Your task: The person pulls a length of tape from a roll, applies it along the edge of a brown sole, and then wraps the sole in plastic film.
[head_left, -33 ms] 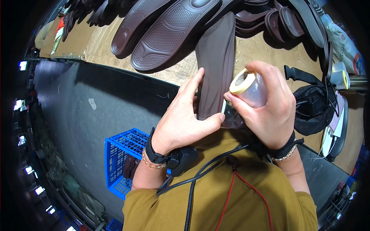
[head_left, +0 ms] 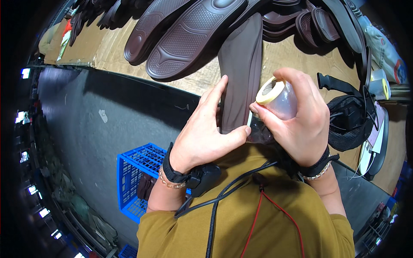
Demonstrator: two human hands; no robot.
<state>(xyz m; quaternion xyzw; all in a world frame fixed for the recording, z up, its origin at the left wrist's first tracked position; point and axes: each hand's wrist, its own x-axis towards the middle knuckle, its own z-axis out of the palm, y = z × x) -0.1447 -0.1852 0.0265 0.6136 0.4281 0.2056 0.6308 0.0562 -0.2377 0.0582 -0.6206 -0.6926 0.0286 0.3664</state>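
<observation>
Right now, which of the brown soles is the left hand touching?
The long sole between the left hand and the right hand, its plain side showing; the two big soles to its left show patterned faces, with no hand on them.

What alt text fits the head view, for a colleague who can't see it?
The left hand grips a long brown sole near its lower end; the right hand holds a translucent, yellow-rimmed cylinder just right of it. More brown soles lie on the tan tabletop beyond, and a blue crate sits on the grey floor, lower left.
</observation>
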